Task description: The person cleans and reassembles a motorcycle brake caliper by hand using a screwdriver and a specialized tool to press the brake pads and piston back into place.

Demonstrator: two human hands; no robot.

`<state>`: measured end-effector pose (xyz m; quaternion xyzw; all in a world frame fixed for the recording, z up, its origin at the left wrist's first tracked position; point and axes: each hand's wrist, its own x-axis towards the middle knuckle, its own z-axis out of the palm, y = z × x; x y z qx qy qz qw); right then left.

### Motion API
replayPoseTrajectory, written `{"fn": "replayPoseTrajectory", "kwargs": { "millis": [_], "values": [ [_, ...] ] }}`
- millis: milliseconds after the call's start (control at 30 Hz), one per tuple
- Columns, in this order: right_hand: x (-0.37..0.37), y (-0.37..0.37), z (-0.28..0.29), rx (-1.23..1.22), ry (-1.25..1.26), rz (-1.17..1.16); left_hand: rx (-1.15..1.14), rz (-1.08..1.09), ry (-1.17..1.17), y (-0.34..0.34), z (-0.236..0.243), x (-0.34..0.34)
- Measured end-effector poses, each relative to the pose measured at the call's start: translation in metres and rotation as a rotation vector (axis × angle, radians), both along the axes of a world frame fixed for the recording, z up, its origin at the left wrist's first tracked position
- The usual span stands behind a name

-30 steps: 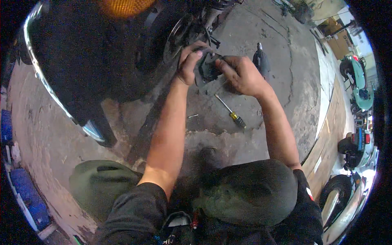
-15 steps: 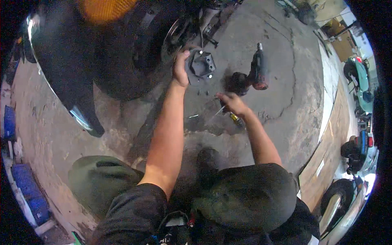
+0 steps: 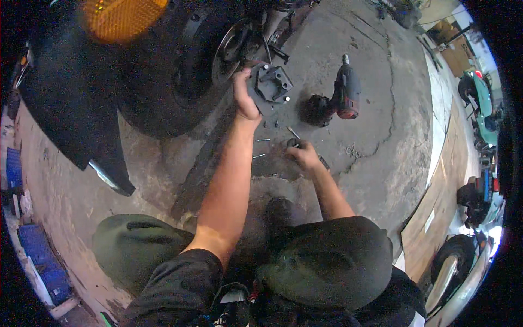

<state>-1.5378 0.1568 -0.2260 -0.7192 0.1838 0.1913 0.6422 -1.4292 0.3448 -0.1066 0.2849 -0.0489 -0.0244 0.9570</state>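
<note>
My left hand [image 3: 246, 101] is wrapped round the left side of a dark metal brake caliper [image 3: 274, 86], held up close to the wheel. Two pale round ends stand out at the caliper's rim, and its hollow side faces me. Low over the floor, my right hand [image 3: 304, 155] has its fingers pinched together at a small dark piece [image 3: 295, 143] that I cannot make out. A short light metal rod [image 3: 293, 132] shows just beyond those fingers. Between the two arms, two thin metal pins [image 3: 262, 140] lie on the concrete, with several small dark bits below the caliper.
A cordless impact driver [image 3: 347, 92] lies on the floor right of the caliper. The vehicle's wheel [image 3: 163, 98], dark fender [image 3: 81, 114] and orange lamp [image 3: 124, 19] fill the upper left. Brown board [image 3: 436, 196] and parked motorbikes [image 3: 479, 109] line the right side.
My right hand has shifted left and down, and the yellow-handled screwdriver beside it no longer shows clearly. A second pin is now visible on the floor. The caliper has tilted slightly in my left hand.
</note>
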Motion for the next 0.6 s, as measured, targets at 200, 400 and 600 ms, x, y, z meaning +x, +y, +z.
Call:
{"fn": "replayPoseTrajectory", "kwargs": {
  "millis": [200,400,600],
  "values": [
    [-0.002,0.010,0.082,-0.193,-0.355,-0.024,-0.057,0.045,0.131,-0.003,0.014,-0.007],
    [0.010,-0.004,0.126,-0.437,-0.725,-0.097,-0.078,0.027,0.108,-0.013,0.025,-0.003],
    [0.011,0.005,0.241,-0.394,-1.111,-0.430,-0.150,-0.029,0.115,-0.005,0.027,-0.003]
  ]
}}
